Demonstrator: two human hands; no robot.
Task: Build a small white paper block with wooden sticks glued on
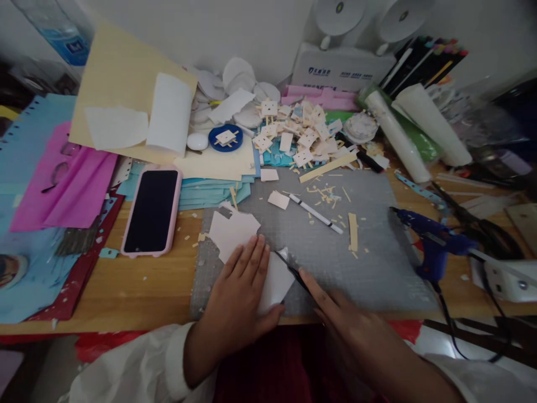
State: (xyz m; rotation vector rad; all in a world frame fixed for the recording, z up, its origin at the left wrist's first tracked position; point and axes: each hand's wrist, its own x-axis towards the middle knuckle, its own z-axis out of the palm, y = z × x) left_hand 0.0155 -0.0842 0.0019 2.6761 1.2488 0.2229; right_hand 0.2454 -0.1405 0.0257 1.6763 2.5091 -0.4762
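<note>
My left hand [243,291] lies flat, fingers stretched out together, pressing a white sheet of paper [277,285] onto the grey cutting mat [369,268]. Under and beyond its fingertips is a pinkish-white paper piece [230,226] with a ragged, cut edge. From the right, my right hand [335,310] is closed around a thin black craft knife [298,277], index finger stretched along it. The knife's tip meets the upper right edge of the white sheet. Part of the handle is hidden in the palm.
A white pen [315,214] and yellow paper scraps [331,193] lie on the mat. Small paper figures [308,137] are heaped behind it. To the right rests a blue glue gun [436,238] with its cord; to the left, a phone [151,210] in a pink case.
</note>
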